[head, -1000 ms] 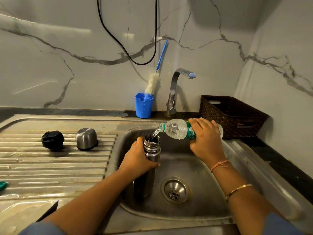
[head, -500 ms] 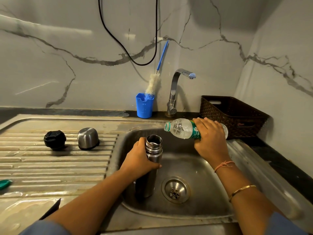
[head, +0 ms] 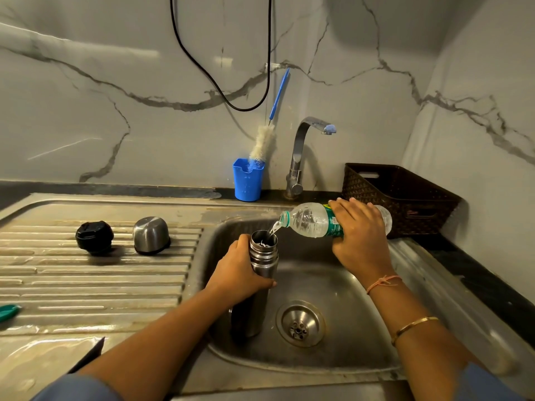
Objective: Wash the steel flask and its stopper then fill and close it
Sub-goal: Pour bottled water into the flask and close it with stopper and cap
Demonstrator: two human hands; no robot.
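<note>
The steel drainboard in front of me is wet. A black stopper and a shiny steel cap sit side by side on its ridges. A green thing pokes in at my left. A blue cup and a brown basket stand on the dark counter behind the sink.

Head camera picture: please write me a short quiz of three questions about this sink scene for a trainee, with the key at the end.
1. True or false: the black stopper is screwed onto the steel flask.
2. What does the right hand tip over the flask's mouth? A) a plastic water bottle B) a kettle C) a ladle
3. Fill in: the left hand holds the flask upright inside the sink ____.
Key: 1 false, the stopper lies on the draining board beside the steel cup. 2 A. 3 basin.
</note>
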